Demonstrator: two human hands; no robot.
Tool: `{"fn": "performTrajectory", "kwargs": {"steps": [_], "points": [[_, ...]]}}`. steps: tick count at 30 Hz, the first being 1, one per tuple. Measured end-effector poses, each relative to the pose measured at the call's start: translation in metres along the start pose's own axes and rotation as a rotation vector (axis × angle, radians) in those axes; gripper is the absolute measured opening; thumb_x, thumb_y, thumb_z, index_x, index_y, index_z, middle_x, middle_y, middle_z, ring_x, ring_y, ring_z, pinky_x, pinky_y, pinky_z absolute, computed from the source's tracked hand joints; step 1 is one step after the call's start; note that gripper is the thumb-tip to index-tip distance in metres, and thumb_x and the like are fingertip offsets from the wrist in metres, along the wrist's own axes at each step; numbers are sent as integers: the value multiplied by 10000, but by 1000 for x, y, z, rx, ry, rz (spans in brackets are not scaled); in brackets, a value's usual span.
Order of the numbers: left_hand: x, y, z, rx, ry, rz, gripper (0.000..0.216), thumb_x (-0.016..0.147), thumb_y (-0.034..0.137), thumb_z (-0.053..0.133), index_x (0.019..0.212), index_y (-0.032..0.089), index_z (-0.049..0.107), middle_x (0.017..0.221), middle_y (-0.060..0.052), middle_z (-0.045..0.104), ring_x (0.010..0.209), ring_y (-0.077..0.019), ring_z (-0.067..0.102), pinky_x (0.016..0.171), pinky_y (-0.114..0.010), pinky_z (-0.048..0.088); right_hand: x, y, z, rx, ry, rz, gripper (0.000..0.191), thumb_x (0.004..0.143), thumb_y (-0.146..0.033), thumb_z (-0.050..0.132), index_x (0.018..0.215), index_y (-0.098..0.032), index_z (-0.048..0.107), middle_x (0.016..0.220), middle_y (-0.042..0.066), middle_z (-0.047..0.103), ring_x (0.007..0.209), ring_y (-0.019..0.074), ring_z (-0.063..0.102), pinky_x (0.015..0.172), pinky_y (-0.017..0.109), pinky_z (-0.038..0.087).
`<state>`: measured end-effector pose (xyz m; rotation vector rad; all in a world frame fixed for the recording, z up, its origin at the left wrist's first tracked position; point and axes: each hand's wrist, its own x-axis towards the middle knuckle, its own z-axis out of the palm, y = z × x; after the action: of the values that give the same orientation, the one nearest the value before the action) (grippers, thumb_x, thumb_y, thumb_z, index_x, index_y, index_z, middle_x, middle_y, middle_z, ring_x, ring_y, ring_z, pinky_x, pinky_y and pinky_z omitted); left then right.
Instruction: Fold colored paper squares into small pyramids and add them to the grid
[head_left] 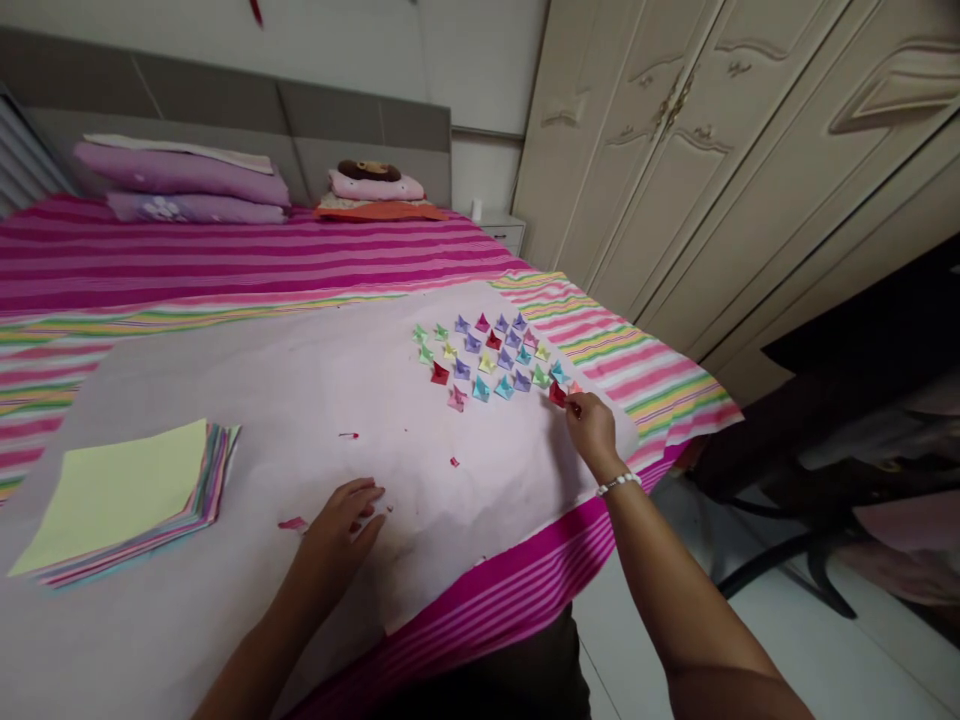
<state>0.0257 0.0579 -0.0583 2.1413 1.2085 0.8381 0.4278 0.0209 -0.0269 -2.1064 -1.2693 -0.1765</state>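
My right hand [591,430] reaches to the right end of a group of small folded paper boats [481,389] in many colours. Its fingers are pinched at a red paper boat [557,394], and an orange-pink one [575,387] stands just behind it. Over the white sheet [360,370], my left hand [341,525] is open and holds nothing, with its fingers loosely curved and apart. A pink paper scrap [293,523] lies by its wrist side. Left of that is a stack of coloured square paper [124,485], pale yellow on top.
A small red scrap [454,462] and a thin pin-like piece [349,435] lie on the sheet. The bed has striped covers [247,255], with folded purple bedding [187,185] and a pillow pile [375,190] by the headboard. A wardrobe [637,150] stands to the right.
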Motion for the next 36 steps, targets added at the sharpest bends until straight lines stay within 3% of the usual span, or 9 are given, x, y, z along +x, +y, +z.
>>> {"fn": "performTrajectory", "kwargs": {"steps": [10, 13, 15, 19, 24, 27, 30, 36], "points": [[-13, 4, -17, 47, -36, 41, 225, 790, 266, 568, 981, 217, 678, 1093, -88, 676, 750, -172, 684, 690, -331, 597, 2, 2, 1, -59, -28, 51, 214, 780, -156, 517, 887, -105, 695, 826, 134, 658, 662, 190, 547, 609, 315, 382], [-19, 6, -34, 76, 38, 34, 212, 806, 250, 566, 988, 218, 671, 1042, -69, 704, 802, -179, 685, 775, -351, 581, -3, -1, 4, -17, 32, 66, 295, 774, -266, 558, 987, -88, 659, 883, 160, 643, 608, 196, 521, 588, 340, 393], [-21, 0, -51, 87, 127, -2, 205, 822, 276, 560, 983, 210, 669, 1014, -64, 717, 873, -195, 685, 807, -354, 572, -9, -11, 12, 35, 145, -18, 282, 786, -318, 543, 951, -123, 662, 823, 117, 635, 599, 195, 520, 602, 348, 412], [-24, -27, -92, 148, 416, -105, 214, 804, 332, 587, 945, 208, 688, 987, -63, 729, 951, -229, 672, 898, -404, 537, -36, -63, 39, 313, -2, -233, 275, 825, -354, 504, 932, -147, 651, 822, 87, 630, 581, 178, 544, 565, 323, 448], [-23, -62, -133, 193, 555, -126, 288, 819, 400, 560, 979, 193, 680, 1130, -112, 687, 1203, -281, 543, 1064, -518, 386, -86, -162, 73, 593, -314, -525, 177, 890, -255, 459, 871, -191, 623, 844, 93, 648, 789, 227, 605, 693, 351, 490], [-22, -78, -138, 176, 533, -138, 323, 819, 437, 557, 973, 185, 689, 1146, -124, 683, 1241, -281, 517, 1075, -523, 373, -112, -210, 90, 690, -444, -646, 146, 894, -198, 476, 854, -200, 616, 844, 81, 634, 816, 222, 582, 743, 360, 476], [-21, -91, -135, 146, 495, -151, 360, 763, 466, 630, 978, 184, 693, 1187, -124, 669, 1276, -285, 489, 1087, -510, 363, -130, -242, 106, 771, -523, -679, 151, 878, -140, 484, 827, -205, 611, 816, 58, 617, 801, 208, 564, 744, 348, 462], [-21, -108, -127, 65, 472, -222, 375, 775, 467, 621, 1017, 188, 686, 1216, -129, 653, 1234, -279, 533, 1069, -485, 386, -145, -255, 125, 775, -509, -627, 165, 837, -83, 491, 773, -199, 588, 795, 56, 606, 779, 207, 551, 718, 339, 445]]}}
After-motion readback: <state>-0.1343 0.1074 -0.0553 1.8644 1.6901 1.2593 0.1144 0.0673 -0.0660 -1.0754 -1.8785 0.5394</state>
